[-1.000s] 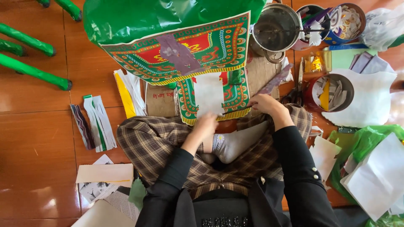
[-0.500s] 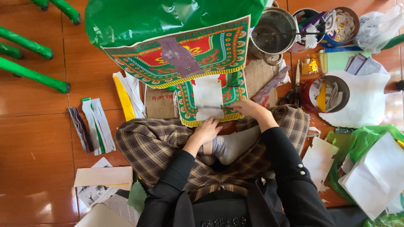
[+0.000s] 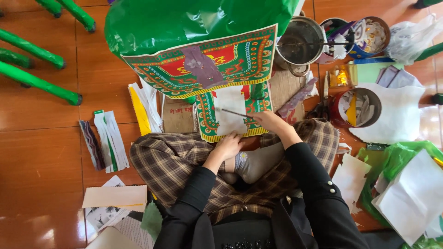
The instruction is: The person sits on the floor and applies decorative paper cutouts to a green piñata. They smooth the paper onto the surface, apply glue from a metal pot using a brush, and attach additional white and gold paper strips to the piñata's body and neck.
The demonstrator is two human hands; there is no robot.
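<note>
Pinched shut, the grip of the right hand [image 3: 272,122] holds the near end of a thin stick [image 3: 237,113], perhaps a brush, whose tip reaches left over the white paper patch [image 3: 230,110]. The stick's long axis runs left to right, slightly tilted, and it lies just left of that hand, touching or nearly touching the patch. The left hand [image 3: 229,145] rests with fingers loosely curled at the near edge of the small patterned sheet [image 3: 207,115], pressing it down; it grasps nothing that can be made out. The right hand is the nearer one to the patch.

Half a second ago the right hand sat lower and nearer the lap; it has since moved up and left over the sheet, and the stick now shows plainly across the white patch. The left hand has hardly shifted.

Beyond the small sheet lies a large patterned sheet [image 3: 203,64] under a green foil wrap [image 3: 184,23]. A metal pot [image 3: 300,41] and a red tin [image 3: 360,108] of scraps stand to the right, paper strips [image 3: 108,143] to the left, all on the wooden floor [image 3: 41,152].
</note>
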